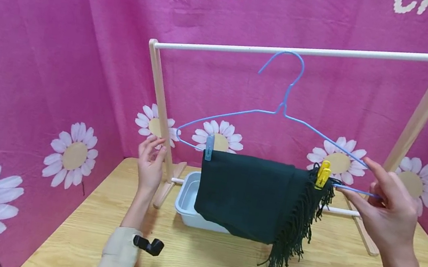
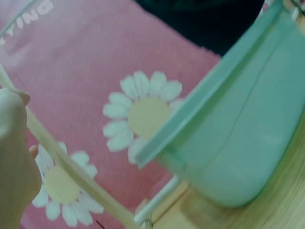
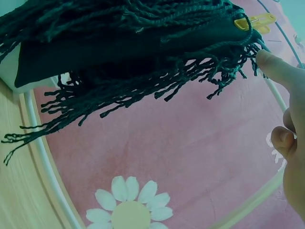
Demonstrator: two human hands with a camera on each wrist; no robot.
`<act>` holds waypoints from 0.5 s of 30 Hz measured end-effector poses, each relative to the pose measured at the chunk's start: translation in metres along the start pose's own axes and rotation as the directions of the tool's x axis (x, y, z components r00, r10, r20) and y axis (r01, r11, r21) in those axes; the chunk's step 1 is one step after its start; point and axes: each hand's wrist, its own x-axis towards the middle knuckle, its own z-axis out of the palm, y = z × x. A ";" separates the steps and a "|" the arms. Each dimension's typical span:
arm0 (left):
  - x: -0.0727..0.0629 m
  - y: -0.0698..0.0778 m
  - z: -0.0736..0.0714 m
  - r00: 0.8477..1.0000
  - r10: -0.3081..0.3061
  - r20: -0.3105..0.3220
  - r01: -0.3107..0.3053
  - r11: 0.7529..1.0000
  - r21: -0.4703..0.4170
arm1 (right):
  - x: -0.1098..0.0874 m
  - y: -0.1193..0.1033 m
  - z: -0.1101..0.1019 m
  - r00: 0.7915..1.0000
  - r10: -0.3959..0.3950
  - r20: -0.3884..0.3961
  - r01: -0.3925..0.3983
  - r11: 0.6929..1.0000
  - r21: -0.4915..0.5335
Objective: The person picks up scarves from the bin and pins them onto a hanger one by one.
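Note:
A blue wire hanger (image 1: pixel 256 110) stands upright, the top of its hook level with the rack's rail; I cannot tell whether it rests there. Over its lower bar hangs a folded black fringed scarf (image 1: pixel 244 195). A blue clothespin (image 1: pixel 209 147) grips the scarf's left corner, and yellow clothespins (image 1: pixel 323 174) sit at the fringed right end. My right hand (image 1: pixel 390 208) holds the hanger's right end, its thumb near the fringe (image 3: pixel 200 76). Just left of the hanger's other end, my left hand (image 1: pixel 151 163) is raised with loosely bent fingers and nothing in them.
A wooden rack with a white rail (image 1: pixel 218 48) spans the table (image 1: pixel 195 263). Behind the scarf stands a pale grey-blue plastic basin (image 1: pixel 185 202), partly hidden; its side also fills the right of the left wrist view. A pink flowered cloth (image 1: pixel 99 44) hangs behind.

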 end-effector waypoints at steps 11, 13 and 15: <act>0.014 -0.052 -0.023 0.970 -0.075 0.229 0.024 0.976 0.218 | 0.010 0.001 0.000 0.997 -0.040 0.065 0.044 0.997 -0.062; 0.017 -0.066 -0.024 0.962 -0.064 0.265 -0.014 0.959 0.282 | 0.014 -0.001 0.000 0.996 -0.060 0.071 0.065 0.995 -0.074; 0.020 -0.069 -0.022 0.953 -0.051 0.299 -0.060 0.935 0.350 | 0.019 -0.008 -0.001 0.995 -0.070 0.074 0.077 0.991 -0.105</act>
